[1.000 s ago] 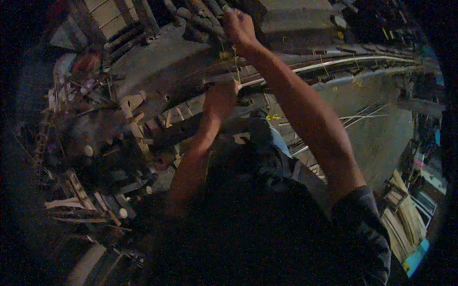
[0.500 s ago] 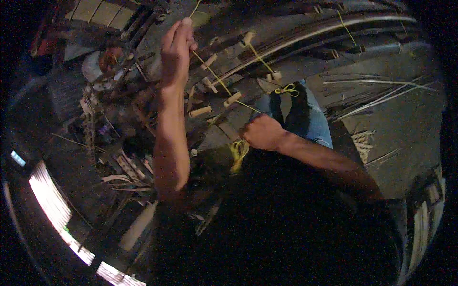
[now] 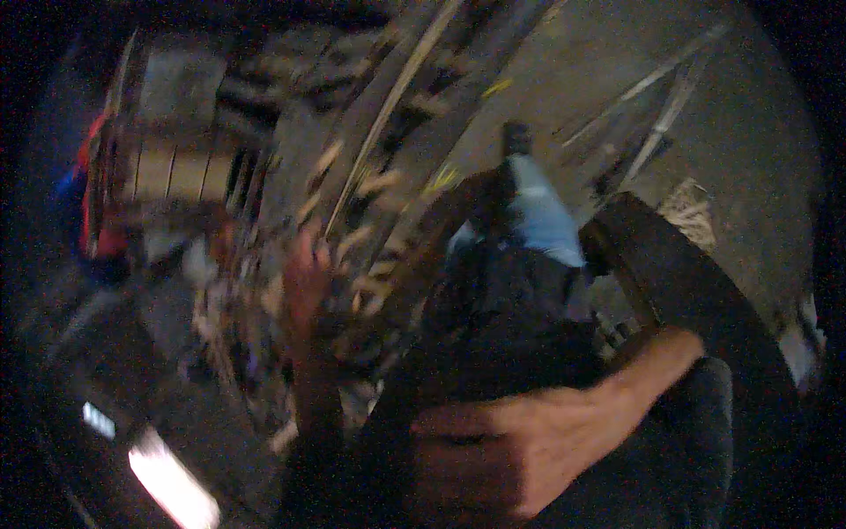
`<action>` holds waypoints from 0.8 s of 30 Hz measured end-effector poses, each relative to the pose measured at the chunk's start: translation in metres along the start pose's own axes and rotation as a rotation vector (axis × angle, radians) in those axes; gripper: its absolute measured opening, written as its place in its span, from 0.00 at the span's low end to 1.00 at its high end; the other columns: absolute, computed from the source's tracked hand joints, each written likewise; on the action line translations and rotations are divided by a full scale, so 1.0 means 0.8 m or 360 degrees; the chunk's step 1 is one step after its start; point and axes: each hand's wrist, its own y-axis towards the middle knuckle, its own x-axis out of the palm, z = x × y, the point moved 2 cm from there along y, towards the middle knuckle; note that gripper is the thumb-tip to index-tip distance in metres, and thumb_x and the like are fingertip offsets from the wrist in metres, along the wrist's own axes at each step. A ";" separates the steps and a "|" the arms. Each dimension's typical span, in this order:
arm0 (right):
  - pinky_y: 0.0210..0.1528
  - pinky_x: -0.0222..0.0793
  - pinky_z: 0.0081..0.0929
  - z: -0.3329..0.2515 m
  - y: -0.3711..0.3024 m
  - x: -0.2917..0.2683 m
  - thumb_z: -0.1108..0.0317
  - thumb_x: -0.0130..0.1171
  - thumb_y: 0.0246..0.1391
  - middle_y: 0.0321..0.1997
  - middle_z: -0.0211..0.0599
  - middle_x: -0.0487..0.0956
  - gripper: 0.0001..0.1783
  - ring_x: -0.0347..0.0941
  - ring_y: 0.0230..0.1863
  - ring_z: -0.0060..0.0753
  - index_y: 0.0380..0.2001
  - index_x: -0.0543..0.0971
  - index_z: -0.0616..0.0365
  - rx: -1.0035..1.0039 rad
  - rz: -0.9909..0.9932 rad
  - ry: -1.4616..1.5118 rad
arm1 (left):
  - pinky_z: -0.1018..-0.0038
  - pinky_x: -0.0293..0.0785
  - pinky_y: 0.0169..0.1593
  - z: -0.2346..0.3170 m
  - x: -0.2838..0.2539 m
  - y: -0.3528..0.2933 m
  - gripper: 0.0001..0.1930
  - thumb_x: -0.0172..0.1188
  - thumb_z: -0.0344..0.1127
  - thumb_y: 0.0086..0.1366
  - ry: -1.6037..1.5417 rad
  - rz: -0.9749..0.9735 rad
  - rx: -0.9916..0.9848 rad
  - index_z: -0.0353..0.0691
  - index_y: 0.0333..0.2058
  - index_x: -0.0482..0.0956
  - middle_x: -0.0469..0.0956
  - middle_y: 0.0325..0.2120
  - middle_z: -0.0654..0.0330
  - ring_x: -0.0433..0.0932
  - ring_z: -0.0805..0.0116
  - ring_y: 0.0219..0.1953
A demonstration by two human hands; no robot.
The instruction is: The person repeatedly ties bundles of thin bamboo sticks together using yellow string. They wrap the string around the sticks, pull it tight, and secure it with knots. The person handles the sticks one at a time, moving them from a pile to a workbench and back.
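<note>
My right hand (image 3: 520, 450) is drawn in close in front of my body, large in the lower middle. Its fingers look curled toward the left, and whatever they hold is hidden in shadow and blur. Further out on the left, my left hand (image 3: 307, 269) is smeared by motion, so its fingers cannot be read. It is beside several small wooden blocks (image 3: 379, 182) along a long pale strip (image 3: 388, 115). Yellow cord (image 3: 441, 179) shows as a blurred tuft beyond the blocks. No cord can be made out between my hands.
A dark curved beam-like piece (image 3: 696, 273) stands at the right, with a pile of pale sticks (image 3: 687, 212) beyond it. Long thin strips (image 3: 661, 123) lie on the floor at the far right. Clutter and a slatted wooden box (image 3: 172, 172) fill the left.
My right hand has come back toward my body, nearer and lower. My left hand has come down from the upper cord. The whole view has swung and blurred.
</note>
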 end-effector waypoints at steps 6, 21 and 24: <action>0.59 0.61 0.40 0.078 -0.182 0.042 0.70 0.60 0.43 0.56 0.50 0.68 0.32 0.62 0.59 0.53 0.56 0.66 0.57 0.1664 -0.0153 0.0823 | 0.63 0.68 0.55 0.022 -0.025 -0.046 0.26 0.53 0.32 0.64 -0.1033 0.0130 -0.0620 0.37 0.60 0.62 0.65 0.57 0.49 0.69 0.57 0.54; 0.44 0.72 0.33 0.478 -0.746 0.144 0.66 0.59 0.49 0.43 0.45 0.79 0.18 0.77 0.41 0.40 0.45 0.76 0.60 0.3383 0.0525 0.0727 | 0.63 0.64 0.58 0.583 0.086 0.422 0.26 0.52 0.42 0.65 -0.0143 0.0561 0.0722 0.33 0.57 0.65 0.69 0.54 0.52 0.68 0.54 0.54; 0.38 0.73 0.35 0.531 -0.946 0.266 0.65 0.59 0.49 0.38 0.47 0.80 0.17 0.78 0.37 0.40 0.42 0.77 0.62 0.3259 0.0357 -0.0511 | 0.63 0.65 0.57 0.703 0.168 0.557 0.23 0.53 0.41 0.63 0.0261 0.0424 0.1095 0.35 0.53 0.69 0.69 0.53 0.50 0.68 0.55 0.54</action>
